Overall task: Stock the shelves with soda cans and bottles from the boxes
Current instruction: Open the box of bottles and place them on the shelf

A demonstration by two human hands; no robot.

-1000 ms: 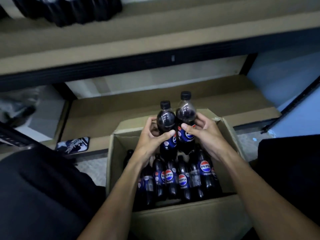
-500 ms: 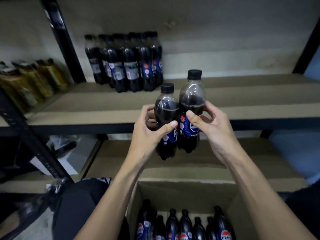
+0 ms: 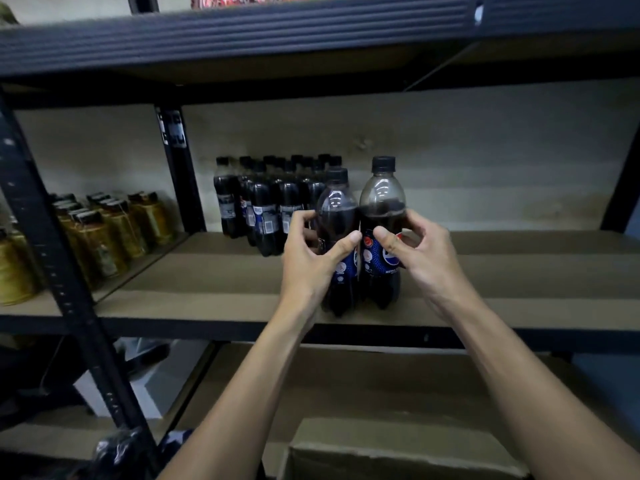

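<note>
Two clear plastic bottles of dark cola, each with a black screw cap and a blue label, are held upright and pressed side by side over the front edge of a tan wooden shelf board [image 3: 207, 282], near its middle. The left bottle [image 3: 337, 209] sits a little lower than the right bottle [image 3: 382, 199]. Their bases are level with the board's front edge; whether they rest on it cannot be told.

The left hand [image 3: 308, 261] wraps the left bottle from its outer side, fingers curled behind it and thumb across the front just above the label. The right hand [image 3: 422, 258] grips the right bottle the same way, thumb laid on the label. Both bare forearms reach up from the bottom of the view.

Behind the held pair, at the back left of the same board, stands a tight cluster of matching dark cola bottles [image 3: 273, 206] with black caps. Further left, past a black metal upright [image 3: 176, 168], rows of amber-gold bottles [image 3: 104, 237] fill the neighbouring bay. A black perforated steel post [image 3: 52, 258] slants down the left side. A ribbed black beam [image 3: 242, 32] carries the shelf above, with red packaging [image 3: 242, 0] just showing on top. Below, near the bottom edge, is the open top of a brown cardboard box [image 3: 398, 455].
</note>
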